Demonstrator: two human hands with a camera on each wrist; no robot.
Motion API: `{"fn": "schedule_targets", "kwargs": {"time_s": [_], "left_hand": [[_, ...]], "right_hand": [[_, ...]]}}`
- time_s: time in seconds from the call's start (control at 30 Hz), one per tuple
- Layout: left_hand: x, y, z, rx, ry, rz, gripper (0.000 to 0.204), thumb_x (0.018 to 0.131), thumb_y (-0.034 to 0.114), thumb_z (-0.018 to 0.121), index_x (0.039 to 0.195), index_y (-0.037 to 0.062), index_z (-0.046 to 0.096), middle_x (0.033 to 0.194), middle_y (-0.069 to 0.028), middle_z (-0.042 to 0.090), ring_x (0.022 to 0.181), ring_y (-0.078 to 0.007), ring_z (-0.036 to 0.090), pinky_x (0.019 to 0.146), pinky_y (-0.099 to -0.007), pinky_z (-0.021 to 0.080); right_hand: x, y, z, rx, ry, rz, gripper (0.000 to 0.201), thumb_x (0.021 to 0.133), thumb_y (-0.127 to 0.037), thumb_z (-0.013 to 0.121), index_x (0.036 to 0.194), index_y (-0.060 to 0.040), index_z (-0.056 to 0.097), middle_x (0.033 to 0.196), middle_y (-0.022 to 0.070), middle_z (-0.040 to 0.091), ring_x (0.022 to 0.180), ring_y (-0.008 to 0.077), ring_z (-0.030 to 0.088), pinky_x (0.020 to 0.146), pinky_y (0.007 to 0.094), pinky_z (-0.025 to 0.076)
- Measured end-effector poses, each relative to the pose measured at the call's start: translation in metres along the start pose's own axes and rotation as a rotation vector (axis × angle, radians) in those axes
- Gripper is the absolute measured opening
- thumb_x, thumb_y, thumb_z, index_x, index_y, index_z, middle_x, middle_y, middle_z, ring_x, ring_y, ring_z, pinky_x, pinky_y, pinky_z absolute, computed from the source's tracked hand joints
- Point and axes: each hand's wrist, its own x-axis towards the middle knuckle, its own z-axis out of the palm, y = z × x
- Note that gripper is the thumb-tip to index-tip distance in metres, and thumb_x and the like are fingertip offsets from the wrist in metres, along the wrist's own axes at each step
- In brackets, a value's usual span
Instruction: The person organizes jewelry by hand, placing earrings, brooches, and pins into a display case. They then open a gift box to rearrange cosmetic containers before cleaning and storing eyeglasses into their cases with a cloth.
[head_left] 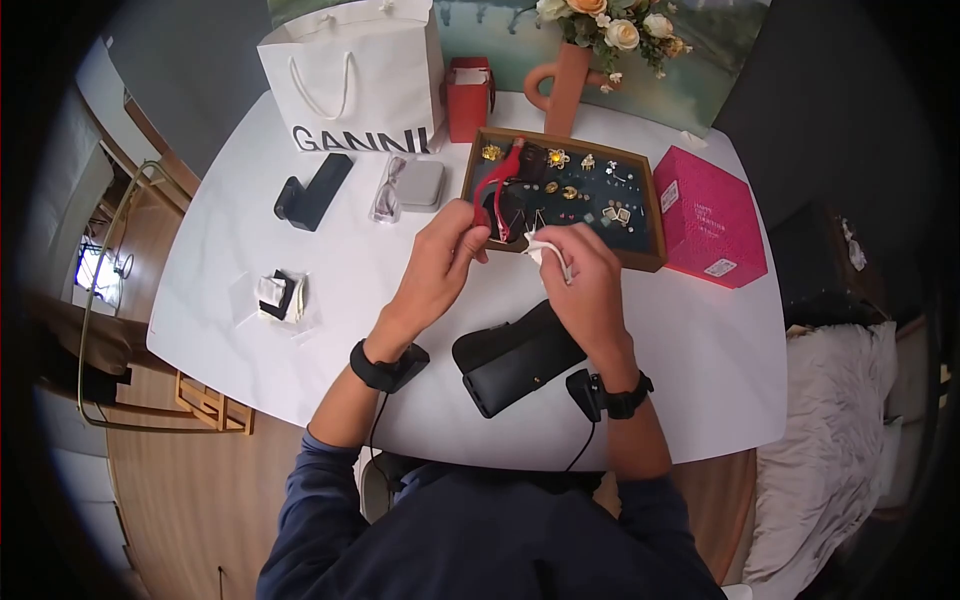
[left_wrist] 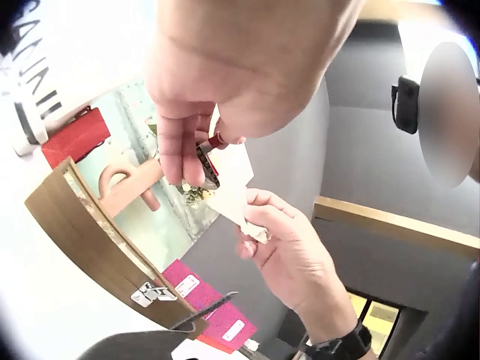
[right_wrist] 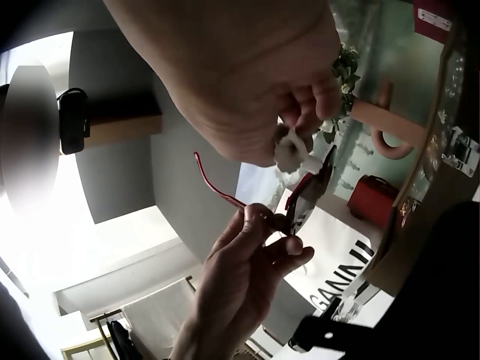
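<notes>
My left hand (head_left: 437,255) pinches a pair of red-framed sunglasses (head_left: 482,200) with dark lenses, held up over the near left corner of the jewellery tray. In the right wrist view a thin red temple arm of the sunglasses (right_wrist: 304,199) sticks out past the left fingers. Between the curled fingers of my right hand (head_left: 585,275) is a bunched white cloth (head_left: 545,247), close beside the lenses. The left wrist view shows the cloth (left_wrist: 231,201) spread up against the sunglasses, hiding part of them. Below both hands, a black glasses case (head_left: 520,368) lies on the white table (head_left: 400,435).
Earrings and other jewellery fill the wooden tray (head_left: 657,225). A pink box (head_left: 705,215) stands right of it. Behind are a red box (head_left: 468,105), a white paper bag (head_left: 350,80) and a flower vase (head_left: 567,90). Leftward lie a grey case (head_left: 428,183), clear-framed glasses (head_left: 388,190), a dark case (head_left: 315,195) and small packets (head_left: 272,292).
</notes>
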Motion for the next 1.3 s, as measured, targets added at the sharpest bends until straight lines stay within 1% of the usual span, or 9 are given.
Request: {"fn": "schedule_targets", "kwargs": {"time_s": [0.27, 0.33, 0.43, 0.5, 0.6, 0.63, 0.8, 0.93, 1.3], "left_hand": [[-0.004, 0.019, 0.009, 0.233, -0.102, 0.197, 0.016, 0.108, 0.015, 0.051, 0.107, -0.0004, 0.054, 0.097, -0.0138, 0.049, 0.09, -0.0294, 0.053, 0.084, -0.0347, 0.046], [-0.007, 0.017, 0.005, 0.21, -0.085, 0.125, 0.018, 0.108, 0.017, 0.052, 0.107, -0.001, 0.053, 0.098, -0.0138, 0.05, 0.089, -0.0292, 0.052, 0.082, -0.0344, 0.046], [-0.014, 0.013, 0.001, 0.194, -0.072, 0.161, 0.022, 0.108, 0.021, 0.053, 0.106, -0.001, 0.053, 0.098, -0.0136, 0.05, 0.087, -0.0293, 0.051, 0.081, -0.0342, 0.046], [-0.018, 0.011, 0.002, 0.205, -0.078, 0.207, 0.02, 0.107, 0.019, 0.053, 0.108, -0.001, 0.054, 0.1, -0.0146, 0.051, 0.089, -0.0315, 0.052, 0.081, -0.0354, 0.047], [-0.018, 0.008, 0.007, 0.202, -0.079, 0.241, 0.015, 0.105, 0.012, 0.056, 0.112, -0.0016, 0.055, 0.104, -0.0163, 0.054, 0.092, -0.0349, 0.056, 0.082, -0.0378, 0.049], [-0.017, 0.007, 0.012, 0.171, -0.063, 0.25, 0.015, 0.104, 0.011, 0.057, 0.112, -0.0017, 0.056, 0.104, -0.0162, 0.054, 0.092, -0.0341, 0.056, 0.082, -0.0377, 0.049], [-0.014, 0.015, 0.031, 0.1, 0.04, 0.199, 0.012, 0.098, 0.004, 0.064, 0.107, -0.0022, 0.06, 0.102, -0.0148, 0.056, 0.091, -0.0318, 0.058, 0.081, -0.0372, 0.049], [-0.017, 0.011, 0.03, 0.111, 0.086, 0.124, 0.012, 0.095, 0.0, 0.066, 0.106, -0.002, 0.061, 0.1, -0.0139, 0.057, 0.091, -0.0317, 0.058, 0.08, -0.0365, 0.049], [-0.029, 0.011, 0.03, 0.134, 0.025, 0.178, 0.011, 0.093, 0.0, 0.069, 0.102, 0.0, 0.062, 0.103, -0.0122, 0.062, 0.092, -0.0255, 0.062, 0.083, -0.0336, 0.052]], "right_hand": [[-0.011, -0.006, 0.011, -0.368, -0.161, 0.018, 0.057, 0.089, 0.004, 0.055, 0.144, -0.0087, 0.058, 0.098, 0.0159, 0.058, 0.091, 0.034, 0.063, 0.08, 0.0452, 0.053], [-0.008, 0.016, 0.016, -0.223, 0.051, -0.14, 0.062, 0.09, 0.004, 0.053, 0.151, -0.0071, 0.049, 0.1, 0.0153, 0.06, 0.087, 0.0302, 0.063, 0.079, 0.0435, 0.053], [-0.006, -0.003, -0.007, 0.609, 0.178, 0.282, 0.065, 0.099, 0.0, 0.048, 0.162, -0.0048, 0.03, 0.099, 0.0064, 0.066, 0.075, 0.0078, 0.052, 0.069, 0.0242, 0.048], [0.002, -0.001, -0.018, 0.866, 0.338, 0.423, 0.054, 0.101, -0.002, 0.052, 0.154, -0.0031, 0.041, 0.098, 0.0055, 0.067, 0.075, 0.0062, 0.056, 0.066, 0.0217, 0.047], [-0.003, 0.019, -0.006, 0.605, 0.26, 0.255, 0.035, 0.1, -0.003, 0.059, 0.135, -0.0007, 0.056, 0.096, 0.0037, 0.068, 0.079, 0.0065, 0.062, 0.064, 0.0232, 0.048], [-0.011, 0.023, 0.005, 0.544, 0.206, 0.228, 0.018, 0.095, -0.002, 0.067, 0.113, 0.0, 0.065, 0.097, 0.0072, 0.07, 0.078, 0.0153, 0.068, 0.066, 0.0263, 0.051], [-0.014, -0.017, 0.018, -0.396, 0.079, -0.195, 0.016, 0.081, 0.006, 0.067, 0.096, 0.0, 0.068, 0.096, 0.0145, 0.067, 0.091, 0.0367, 0.065, 0.078, 0.0421, 0.055], [-0.03, -0.014, 0.034, -0.061, 0.014, -0.062, 0.014, 0.08, 0.001, 0.069, 0.094, -0.0002, 0.068, 0.099, 0.0119, 0.064, 0.091, 0.0354, 0.063, 0.078, 0.0448, 0.053], [-0.019, 0.004, 0.028, -0.204, 0.12, -0.274, 0.012, 0.079, 0.005, 0.067, 0.088, -0.0022, 0.063, 0.087, 0.0106, 0.06, 0.086, 0.0333, 0.062, 0.073, 0.0441, 0.052]]}}
